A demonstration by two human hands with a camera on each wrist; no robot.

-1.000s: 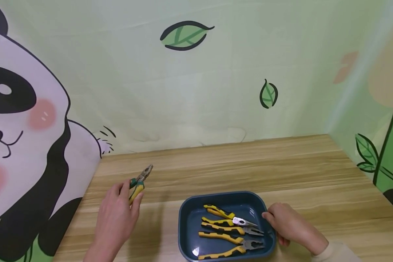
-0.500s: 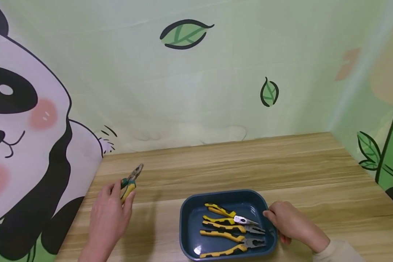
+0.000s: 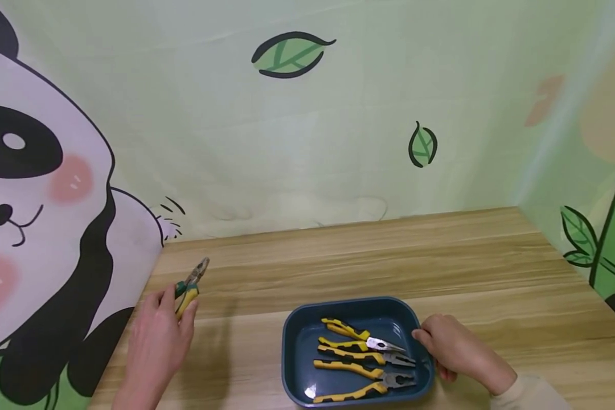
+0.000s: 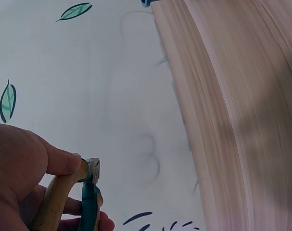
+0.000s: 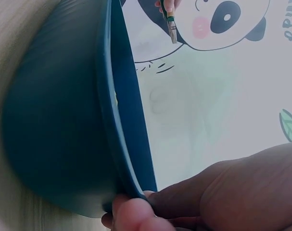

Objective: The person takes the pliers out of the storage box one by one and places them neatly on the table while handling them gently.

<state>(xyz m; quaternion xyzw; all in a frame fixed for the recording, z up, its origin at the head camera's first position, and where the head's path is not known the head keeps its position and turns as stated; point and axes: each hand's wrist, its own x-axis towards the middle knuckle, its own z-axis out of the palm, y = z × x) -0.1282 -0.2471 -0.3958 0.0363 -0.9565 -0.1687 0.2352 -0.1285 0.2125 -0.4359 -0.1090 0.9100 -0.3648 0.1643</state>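
My left hand (image 3: pixel 156 341) grips a pair of combination pliers (image 3: pixel 188 289) by the yellow and green handles, jaws pointing up and away, held above the left side of the table. In the left wrist view, thumb and fingers wrap the handles (image 4: pixel 57 202). My right hand (image 3: pixel 456 350) pinches the right rim of a dark blue tray (image 3: pixel 287 341); the right wrist view shows thumb and fingertips on that rim (image 5: pixel 118 139). Inside the tray lie yellow and black pliers: long-nose pliers (image 3: pixel 384 345) at the back, another pair (image 3: pixel 361 357) in the middle, combination pliers (image 3: pixel 394 380) in front.
The wood-grain table (image 3: pixel 369 256) reaches back to a pale green cloth backdrop (image 3: pixel 210 125) printed with a large panda (image 3: pixel 92 273) and leaves. A shadow of the left hand falls on the table to its right.
My left hand has moved left with the pliers, away from the tray. My right hand keeps its pinch on the rim, and the tray stays in place.
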